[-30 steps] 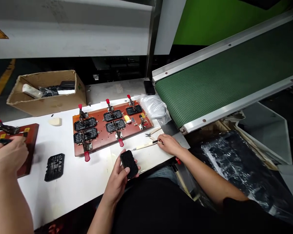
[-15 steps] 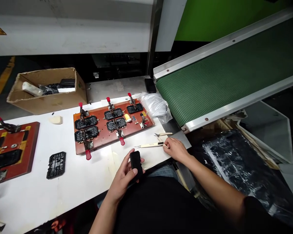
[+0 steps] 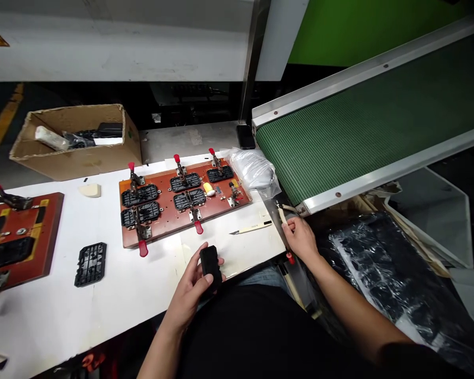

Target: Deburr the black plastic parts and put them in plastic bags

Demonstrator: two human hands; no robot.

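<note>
My left hand [image 3: 191, 287] grips a small black plastic part [image 3: 210, 266], thumb across its face, above the front edge of the white table. Over by the table's right edge my right hand [image 3: 301, 238] is closed on a handle of small cream-handled nippers [image 3: 283, 215], whose jaws point away from me. A cream craft knife [image 3: 250, 228] lies on the table between the hands. Beyond it sits a reddish-brown fixture board [image 3: 166, 223] with several black ribbed plates under red-handled toggle clamps. One loose black ribbed plate [image 3: 90, 264] lies on the table to the left.
A second fixture board [image 3: 55, 226] stands at far left. Behind are an open cardboard box [image 3: 77, 166], a cream block [image 3: 90, 190], a bagged grey item [image 3: 256, 171] and a black phone [image 3: 245, 137]. A green conveyor [image 3: 339, 131] slopes up at right, above black plastic wrapping [image 3: 395, 273].
My right hand has moved right and slightly away from me, carrying the nippers off the white surface. The craft knife has turned and shifted slightly. My left hand still holds the black part.
</note>
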